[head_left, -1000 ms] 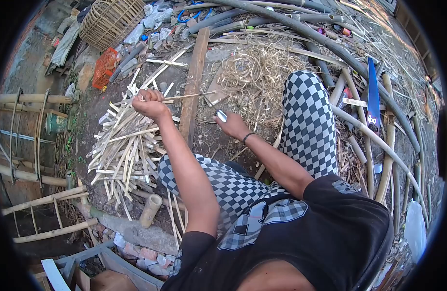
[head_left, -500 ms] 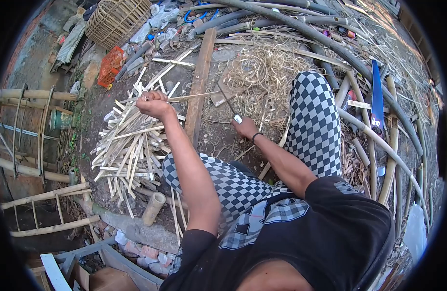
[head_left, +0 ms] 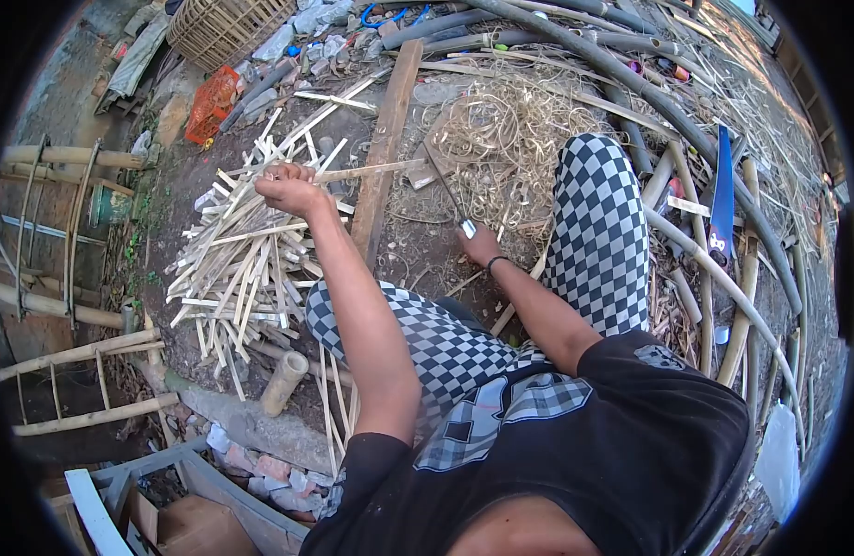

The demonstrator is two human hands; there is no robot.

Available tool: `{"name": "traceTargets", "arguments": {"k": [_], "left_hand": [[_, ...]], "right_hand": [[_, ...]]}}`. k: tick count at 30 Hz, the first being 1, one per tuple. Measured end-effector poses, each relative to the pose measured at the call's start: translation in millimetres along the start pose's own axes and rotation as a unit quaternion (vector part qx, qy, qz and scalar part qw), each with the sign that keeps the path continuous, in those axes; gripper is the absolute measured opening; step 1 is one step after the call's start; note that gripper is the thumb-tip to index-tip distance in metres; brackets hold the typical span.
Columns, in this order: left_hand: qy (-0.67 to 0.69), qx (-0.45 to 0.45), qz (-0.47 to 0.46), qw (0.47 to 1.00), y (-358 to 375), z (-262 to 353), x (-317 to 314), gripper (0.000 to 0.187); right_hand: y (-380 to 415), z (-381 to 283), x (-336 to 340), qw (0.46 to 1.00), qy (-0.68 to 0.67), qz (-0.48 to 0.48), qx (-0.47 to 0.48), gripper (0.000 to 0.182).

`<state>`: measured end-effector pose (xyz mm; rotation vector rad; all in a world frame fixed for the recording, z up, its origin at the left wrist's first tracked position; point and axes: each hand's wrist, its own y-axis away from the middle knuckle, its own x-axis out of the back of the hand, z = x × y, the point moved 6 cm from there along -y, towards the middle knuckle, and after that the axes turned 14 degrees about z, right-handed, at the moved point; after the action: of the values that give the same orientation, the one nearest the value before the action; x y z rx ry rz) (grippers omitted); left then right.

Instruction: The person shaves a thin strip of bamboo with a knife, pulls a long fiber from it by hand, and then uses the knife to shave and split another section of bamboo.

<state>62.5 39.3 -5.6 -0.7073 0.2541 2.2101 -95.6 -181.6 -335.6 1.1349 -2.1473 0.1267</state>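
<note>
My left hand [head_left: 290, 189] is closed around one end of a bamboo strip [head_left: 376, 170], which points to the right across a wooden plank [head_left: 390, 130]. My right hand [head_left: 480, 245] grips a knife [head_left: 448, 188] by its handle. The long thin blade slants up and left, its upper part right at the strip's far end. Below my left hand spreads a heap of split bamboo strips [head_left: 246, 264]. Curly bamboo shavings [head_left: 515, 130] lie in a tangle beyond the knife.
A blue saw blade [head_left: 722, 199] stands among bamboo poles [head_left: 723, 269] on the right. At the upper left are an orange crate [head_left: 209, 107] and a woven basket [head_left: 225, 32]. A cut bamboo piece [head_left: 285, 383] sits near my left knee.
My right hand and the knife have moved slightly right. The strip in my left hand has tipped, its far end now a little higher. The whole view has shifted slightly.
</note>
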Motion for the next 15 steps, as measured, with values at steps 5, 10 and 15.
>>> {"name": "traceTargets", "arguments": {"k": [5, 10, 15], "left_hand": [[0.039, 0.045, -0.048, 0.997, 5.5, 2.0, -6.2, 0.051], [0.125, 0.075, -0.120, 0.982, 10.1, -4.5, -17.2, 0.050], [0.107, -0.012, -0.134, 0.985, 13.1, -4.3, -23.7, 0.044]], "right_hand": [[2.3, -11.3, 6.9, 0.999, -0.034, 0.020, 0.003, 0.055], [-2.2, -14.5, 5.6, 0.997, -0.056, -0.030, -0.051, 0.056], [-7.2, -20.8, -4.9, 0.995, -0.061, -0.017, -0.073, 0.062]]}}
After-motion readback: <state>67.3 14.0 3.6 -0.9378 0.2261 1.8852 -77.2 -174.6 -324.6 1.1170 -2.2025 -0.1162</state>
